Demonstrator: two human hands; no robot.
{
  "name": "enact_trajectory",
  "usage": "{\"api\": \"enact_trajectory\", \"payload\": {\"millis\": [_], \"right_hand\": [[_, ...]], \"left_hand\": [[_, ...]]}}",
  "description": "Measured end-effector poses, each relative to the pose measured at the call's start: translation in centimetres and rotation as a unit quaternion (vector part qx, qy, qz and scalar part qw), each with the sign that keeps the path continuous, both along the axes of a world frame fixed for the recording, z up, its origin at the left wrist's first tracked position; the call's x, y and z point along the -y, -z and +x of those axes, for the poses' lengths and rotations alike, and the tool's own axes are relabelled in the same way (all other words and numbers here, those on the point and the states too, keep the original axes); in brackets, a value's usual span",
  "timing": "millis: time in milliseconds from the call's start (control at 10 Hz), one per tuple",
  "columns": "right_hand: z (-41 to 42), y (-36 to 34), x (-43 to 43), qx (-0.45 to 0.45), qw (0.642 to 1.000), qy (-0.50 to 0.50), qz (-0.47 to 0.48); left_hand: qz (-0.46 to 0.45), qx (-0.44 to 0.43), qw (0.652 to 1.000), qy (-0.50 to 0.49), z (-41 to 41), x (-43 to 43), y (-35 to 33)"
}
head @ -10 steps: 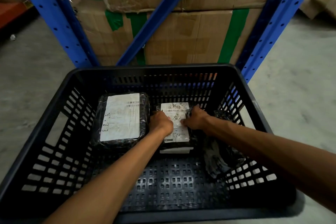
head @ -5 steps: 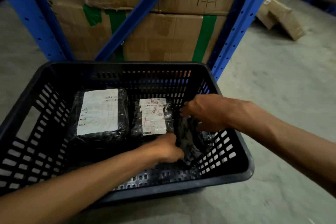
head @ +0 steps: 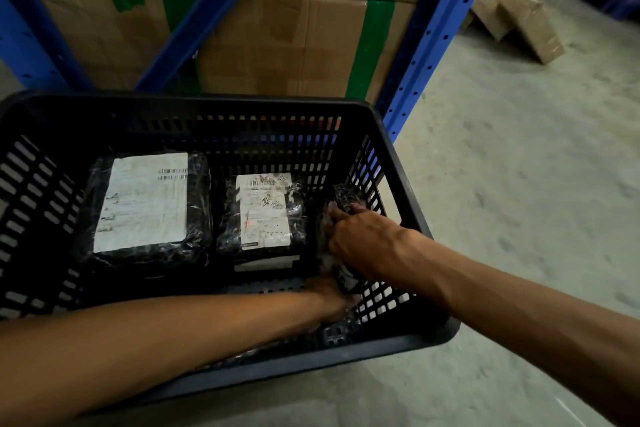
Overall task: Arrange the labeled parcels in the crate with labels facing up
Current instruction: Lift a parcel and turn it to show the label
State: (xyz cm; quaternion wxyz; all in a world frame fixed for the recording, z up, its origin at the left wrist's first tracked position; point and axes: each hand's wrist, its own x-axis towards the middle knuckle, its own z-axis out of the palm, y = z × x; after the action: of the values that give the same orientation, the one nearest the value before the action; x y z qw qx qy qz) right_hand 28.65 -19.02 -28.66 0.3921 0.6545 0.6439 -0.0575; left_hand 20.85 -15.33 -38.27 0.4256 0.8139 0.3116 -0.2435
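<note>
Three black-wrapped parcels sit in a black slatted crate (head: 398, 163) on a grey concrete floor (head: 519, 184), before blue racking (head: 433, 45) stacked with cardboard boxes (head: 294, 45), one marked "H-H". Two lie flat, white labels up: a large parcel (head: 145, 204) at left, a smaller one (head: 265, 211) beside it; print unreadable. Right hand (head: 363, 243) and left hand (head: 329, 298) both grip the third parcel (head: 346, 198), tilted against the right wall

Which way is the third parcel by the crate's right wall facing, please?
Cannot tell: the third parcel stands on edge between both hands, no label visible.
</note>
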Motion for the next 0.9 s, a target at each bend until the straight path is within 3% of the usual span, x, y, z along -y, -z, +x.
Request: {"api": "enact_trajectory", "payload": {"millis": [200,300,400,500,600,700,800,900], "right_hand": [[1.2,-4.0,-1.5,-0.139,0.985,0.094,-0.045],[1.1,-7.0,-2.7,-0.221,0.960,0.152,-0.079],[1.7,-10.4,-3.3,-0.338,0.915,0.203,-0.080],[3.7,-13.2,-3.3,-0.465,0.846,0.252,-0.059],[6.1,-14.6,-3.0,-0.578,0.755,0.310,-0.011],[7.8,-14.2,-2.9,-0.678,0.628,0.380,0.046],[8.3,-12.7,-3.4,-0.739,0.523,0.417,0.082],[8.1,-10.8,-4.6,-0.743,0.448,0.480,0.130]], "left_hand": [[-0.027,0.022,0.999,0.030,-1.7,-1.6,-2.4],[-0.031,0.008,0.997,0.069,-4.0,-3.7,-5.7],[-0.023,0.018,0.996,0.088,-6.2,-5.8,-9.3],[-0.032,0.058,0.997,0.038,-8.4,-7.9,-13.0],[-0.089,0.118,0.988,-0.049,-9.8,-10.0,-15.7],[-0.204,0.234,0.917,-0.250,-10.5,-11.4,-16.9],[-0.249,0.346,0.811,-0.401,-10.7,-12.1,-16.8],[-0.246,0.460,0.741,-0.424,-10.1,-12.0,-16.0]]}}
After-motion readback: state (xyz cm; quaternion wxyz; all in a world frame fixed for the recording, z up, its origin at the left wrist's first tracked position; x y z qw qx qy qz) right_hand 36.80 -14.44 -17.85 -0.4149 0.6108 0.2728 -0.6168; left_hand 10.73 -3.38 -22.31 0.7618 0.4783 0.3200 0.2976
